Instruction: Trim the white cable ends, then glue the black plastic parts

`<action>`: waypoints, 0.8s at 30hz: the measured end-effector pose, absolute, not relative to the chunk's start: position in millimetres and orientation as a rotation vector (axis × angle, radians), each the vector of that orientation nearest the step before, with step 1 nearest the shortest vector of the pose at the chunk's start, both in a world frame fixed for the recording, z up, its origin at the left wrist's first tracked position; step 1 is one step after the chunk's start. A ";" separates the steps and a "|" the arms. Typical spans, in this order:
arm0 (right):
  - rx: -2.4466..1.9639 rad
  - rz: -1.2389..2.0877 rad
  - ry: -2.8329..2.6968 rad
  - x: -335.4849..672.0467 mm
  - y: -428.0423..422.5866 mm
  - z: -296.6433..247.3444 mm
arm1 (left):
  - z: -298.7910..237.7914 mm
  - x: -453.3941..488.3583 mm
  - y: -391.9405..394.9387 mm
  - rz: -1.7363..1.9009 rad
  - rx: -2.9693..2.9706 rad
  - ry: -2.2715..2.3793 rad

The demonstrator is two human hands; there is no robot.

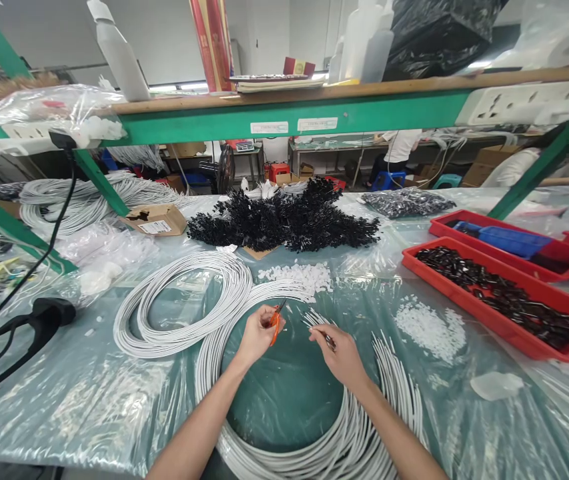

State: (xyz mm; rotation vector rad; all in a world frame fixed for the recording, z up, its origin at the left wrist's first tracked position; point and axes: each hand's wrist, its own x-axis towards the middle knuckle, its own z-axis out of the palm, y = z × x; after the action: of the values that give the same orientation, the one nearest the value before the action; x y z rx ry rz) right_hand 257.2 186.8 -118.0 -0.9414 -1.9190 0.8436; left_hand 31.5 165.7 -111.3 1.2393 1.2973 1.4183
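My left hand (258,337) is closed around a small pair of orange-handled scissors (275,325), their dark pointed tip aimed up and to the right. To its right, my right hand (340,353) is pinched beside the fanned cable ends (315,317). Something small and dark shows between its fingers, but I cannot make out what it is. Both hands are over a large coil of white cables (210,347), which curves round below them. A pile of small white pieces (301,275) lies just beyond the scissors.
A second white cable coil (137,320) lies at left. Black-tipped cables (284,217) are heaped behind. A red bin (494,332) of dark parts stands at right, near scattered white bits (429,328). A green shelf beam (214,123) spans the bench. People sit beyond it.
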 end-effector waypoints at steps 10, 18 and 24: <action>-1.121 0.535 -1.923 278.7 214.9 -133.2 | -137.2 3.1 179.3 1.301 1.408 1.556; -1.253 0.406 -1.879 293.5 223.8 -128.1 | -134.3 3.1 178.6 1.284 1.463 1.636; -1.608 0.283 -1.799 352.2 241.7 -126.5 | -129.3 7.9 176.9 1.300 1.463 1.627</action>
State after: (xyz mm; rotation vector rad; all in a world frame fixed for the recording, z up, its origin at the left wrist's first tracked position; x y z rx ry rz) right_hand 352.2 241.7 -126.5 -1.6083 -1.7993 0.2833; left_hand 7.9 176.9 -129.3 1.4632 1.6274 1.2998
